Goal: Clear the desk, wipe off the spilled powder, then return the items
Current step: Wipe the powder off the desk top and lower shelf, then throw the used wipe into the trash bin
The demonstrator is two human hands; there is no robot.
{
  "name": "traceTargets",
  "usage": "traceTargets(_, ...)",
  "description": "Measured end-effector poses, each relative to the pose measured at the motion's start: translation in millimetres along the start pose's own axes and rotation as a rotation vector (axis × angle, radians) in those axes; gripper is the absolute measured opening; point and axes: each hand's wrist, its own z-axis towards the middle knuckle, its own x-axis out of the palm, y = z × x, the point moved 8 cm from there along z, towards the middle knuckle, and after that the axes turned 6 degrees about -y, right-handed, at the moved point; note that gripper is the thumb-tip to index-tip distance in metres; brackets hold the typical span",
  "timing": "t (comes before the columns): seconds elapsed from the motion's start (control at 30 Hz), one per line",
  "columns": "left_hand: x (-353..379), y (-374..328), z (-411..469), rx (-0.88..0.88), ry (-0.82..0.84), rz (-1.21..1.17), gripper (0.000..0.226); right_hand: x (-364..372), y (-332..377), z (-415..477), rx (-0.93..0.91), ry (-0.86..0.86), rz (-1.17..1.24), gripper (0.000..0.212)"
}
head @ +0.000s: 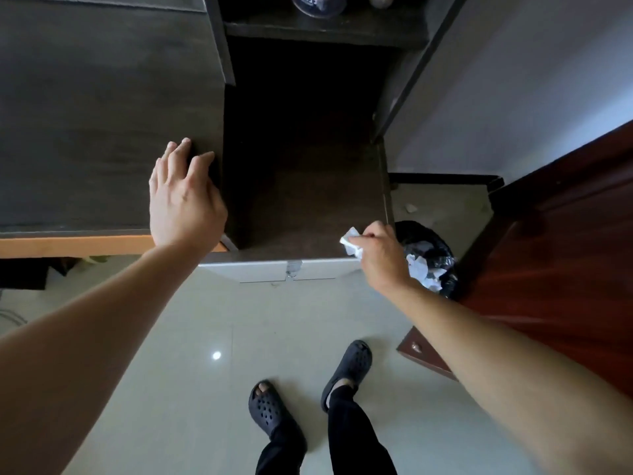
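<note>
Bare forearms reach in from 7 and 5 o'clock. The left hand, at 9 o'clock, rests on the dark desk's right edge, fingers spread and holding nothing. The right hand, at 4 o'clock, pinches a crumpled white tissue over the lower cabinet top's corner. A black-lined bin stands just beside it at 3 o'clock.

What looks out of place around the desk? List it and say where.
A small pale scrap lies on the floor just beyond the bin, not in it with the other crumpled paper. No powder shows on the desk.
</note>
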Motion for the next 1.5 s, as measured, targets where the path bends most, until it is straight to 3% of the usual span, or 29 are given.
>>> traceTargets(0.07, 0, -18, -16, 0.015, -0.004, -0.055, 0.045, -8, -37, -9, 0.044, 0.015, -0.093, 0.049)
traceTargets(0.17, 7, -64, -50, 0.118, 0.012, -0.174, 0.041, -11, -80, -47, 0.098, 0.036, -0.043, 0.044)
traceTargets(0.27, 39, -112, -82, 0.211, 0.106, -0.228, 0.037, -8, -136, -83, 0.306, 0.137, -0.010, 0.035)
traceTargets(0.4, 101, -147, -101, 0.156, 0.275, -0.184, 0.032, -22, -210, -92, 0.668, 0.043, 0.070, 0.020)
traceTargets(0.5, 143, -165, -104, 0.151, 0.348, -0.132, 0.032, -17, -258, -89, 0.814, -0.015, 0.094, 0.017)
traceTargets(0.63, 197, -185, -97, 0.182, 0.362, -0.092, 0.038, 30, -315, -86, 0.973, 0.061, 0.186, 0.015)
traceTargets(0.77, 235, -197, -89, 0.221, 0.260, -0.030, 0.035, 103, -372, -85, 1.141, 0.154, 0.192, 0.028)
traceTargets(1.07, 243, -203, -91, 0.228, 0.152, 0.034, 0.038, 218, -408, -44, 1.155, 0.169, 0.237, 0.022)
traceTargets(1.3, 248, -205, -91, 0.261, 0.156, 0.075, 0.040, 256, -417, -35, 1.290, 0.322, 0.310, 0.039)
traceTargets(1.37, 248, -205, -90, 0.258, 0.158, 0.076, 0.040, 253, -419, -37, 1.302, 0.347, 0.344, 0.033)
traceTargets(1.43, 247, -204, -90, 0.249, 0.164, 0.075, 0.041, 248, -421, -40, 1.300, 0.330, 0.393, 0.012)
traceTargets(1.5, 247, -205, -89, 0.245, 0.171, 0.078, 0.042, 239, -423, -44, 1.293, 0.280, 0.449, 0.009)
